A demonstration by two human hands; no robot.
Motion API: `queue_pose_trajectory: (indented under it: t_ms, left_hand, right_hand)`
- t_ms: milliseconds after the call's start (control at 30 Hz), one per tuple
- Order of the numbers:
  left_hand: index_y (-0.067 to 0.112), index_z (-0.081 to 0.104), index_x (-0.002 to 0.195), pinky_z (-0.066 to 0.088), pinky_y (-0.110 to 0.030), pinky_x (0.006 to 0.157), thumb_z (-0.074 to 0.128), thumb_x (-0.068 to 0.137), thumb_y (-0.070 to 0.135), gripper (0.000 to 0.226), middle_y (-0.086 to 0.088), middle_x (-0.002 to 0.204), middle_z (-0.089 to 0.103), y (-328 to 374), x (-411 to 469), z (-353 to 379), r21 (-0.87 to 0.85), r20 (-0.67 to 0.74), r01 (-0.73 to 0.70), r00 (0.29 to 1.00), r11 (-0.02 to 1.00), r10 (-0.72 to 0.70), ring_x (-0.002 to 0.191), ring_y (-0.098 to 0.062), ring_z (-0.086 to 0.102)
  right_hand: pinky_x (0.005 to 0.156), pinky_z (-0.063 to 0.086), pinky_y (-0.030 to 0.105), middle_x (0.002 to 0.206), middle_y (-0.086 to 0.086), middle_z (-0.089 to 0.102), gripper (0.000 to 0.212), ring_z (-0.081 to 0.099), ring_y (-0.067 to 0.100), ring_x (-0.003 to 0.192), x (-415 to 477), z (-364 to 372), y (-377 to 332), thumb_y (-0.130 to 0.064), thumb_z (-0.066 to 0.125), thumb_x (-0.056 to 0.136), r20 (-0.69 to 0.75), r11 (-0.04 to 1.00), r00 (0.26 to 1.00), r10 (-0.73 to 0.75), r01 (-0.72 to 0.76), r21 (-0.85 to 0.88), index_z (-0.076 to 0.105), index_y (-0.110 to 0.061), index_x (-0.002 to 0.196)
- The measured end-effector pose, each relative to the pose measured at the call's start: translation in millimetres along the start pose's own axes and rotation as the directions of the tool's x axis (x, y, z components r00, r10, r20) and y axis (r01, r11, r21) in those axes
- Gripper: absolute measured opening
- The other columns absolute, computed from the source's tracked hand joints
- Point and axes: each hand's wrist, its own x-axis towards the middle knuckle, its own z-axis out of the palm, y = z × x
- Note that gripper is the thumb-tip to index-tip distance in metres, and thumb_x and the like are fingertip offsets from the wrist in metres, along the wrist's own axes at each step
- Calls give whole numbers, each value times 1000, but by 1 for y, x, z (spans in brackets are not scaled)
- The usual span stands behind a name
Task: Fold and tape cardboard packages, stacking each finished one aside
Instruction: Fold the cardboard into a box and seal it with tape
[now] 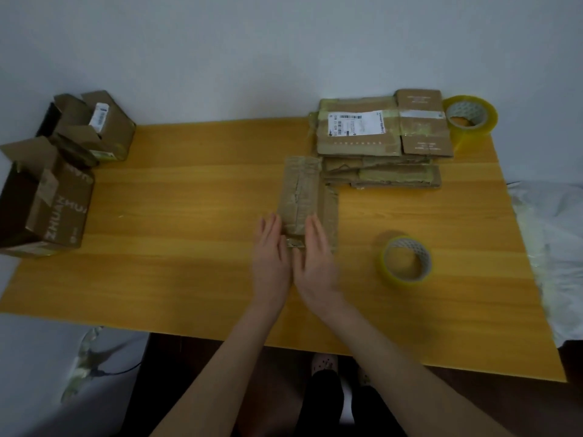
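Note:
A flattened, folded cardboard package (303, 193) lies lengthwise in the middle of the yellow wooden table (189, 190). My left hand (270, 257) lies flat with straight fingers against the package's near left side. My right hand (315, 260) lies flat with straight fingers on its near end, slightly blurred. Neither hand holds anything. A roll of clear tape (405, 260) stands on the table to the right of my right hand. A stack of flattened, taped packages (378, 137) sits at the back right, the top one bearing a white shipping label.
A second, larger tape roll (471, 116) stands at the table's back right corner. Open cardboard boxes (91, 127) and a box printed with letters (47, 209) stand at the left edge. A white wall is behind. White cloth (555, 234) lies right of the table.

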Motion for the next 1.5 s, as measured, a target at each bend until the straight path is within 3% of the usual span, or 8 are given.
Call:
queue_pose_trajectory:
  t_ms: [100, 267, 400, 533, 867, 1100, 1300, 1500]
  left_hand:
    - [2, 28, 147, 14, -2, 107, 34, 103, 10, 45, -9, 155, 25, -6, 5, 5, -43, 57, 22, 998, 999, -19, 142, -12, 23]
    - [6, 20, 150, 32, -23, 104, 41, 101, 14, 55, -10, 150, 37, -21, 12, -1, -73, 198, 61, 979, 995, -46, 135, -22, 39]
    - [8, 16, 150, 40, -19, 91, 47, 99, 11, 60, -2, 136, 49, -40, 33, -22, -101, 413, -40, 907, 994, 78, 122, -20, 51]
    - [10, 21, 151, 41, -21, 79, 50, 97, 11, 60, -14, 124, 62, -52, 48, -22, 27, 449, -178, 882, 984, 147, 107, -30, 60]
    - [4, 57, 126, 41, -18, 61, 60, 92, 12, 35, -13, 88, 71, -47, 40, -8, 112, 281, -236, 939, 965, 197, 65, -20, 59]
    - [4, 60, 106, 43, -29, 52, 61, 86, 44, 45, -9, 74, 68, -41, 50, -5, 169, 286, -170, 951, 971, 117, 59, -22, 59]
    - [2, 64, 105, 45, -30, 56, 59, 93, 25, 26, -9, 78, 68, -43, 44, -9, 130, 270, -183, 952, 974, 143, 59, -16, 52]
    - [9, 36, 141, 43, -30, 70, 41, 100, 37, 50, 3, 104, 57, -16, 37, 0, -63, 240, 142, 963, 988, -123, 89, -18, 58]
  right_hand:
    - [110, 8, 13, 161, 8, -1, 56, 8, 16, 148, 10, 16, 3, -26, 24, 104, 34, 996, 996, 79, -77, -41, 4, -5, 152]
    - [115, 29, 37, 157, 10, 26, 63, 34, 25, 139, 28, 13, 26, -13, 39, 100, 114, 968, 975, 189, -204, 146, 5, -12, 153]
    - [103, 44, 30, 141, 7, 51, 61, 55, 21, 121, 38, -26, 52, 0, 42, 97, 237, 995, 970, 51, -70, 71, 22, -21, 151]
    - [73, 59, 38, 120, 6, 67, 57, 69, 23, 74, 50, -37, 62, -11, 61, 93, 196, 978, 968, -159, 182, -103, 40, -30, 142]
    - [61, 59, 39, 87, 15, 74, 52, 70, 28, 68, 53, -21, 55, -22, 77, 80, 46, 910, 973, -226, 228, -346, 61, -10, 128]
    - [36, 27, 16, 53, 3, 63, 47, 56, 21, 36, 55, -10, 46, -33, 91, 56, -91, 838, 950, -300, 217, -500, 66, -10, 88]
    - [55, 50, 33, 87, 12, 73, 43, 68, 30, 69, 49, -17, 48, -24, 72, 84, 26, 890, 972, -233, 224, -397, 59, -11, 123]
    - [60, 46, 32, 97, 5, 69, 51, 66, 27, 81, 49, -19, 28, -49, 57, 91, 97, 900, 994, -50, 87, -427, 44, -24, 133]
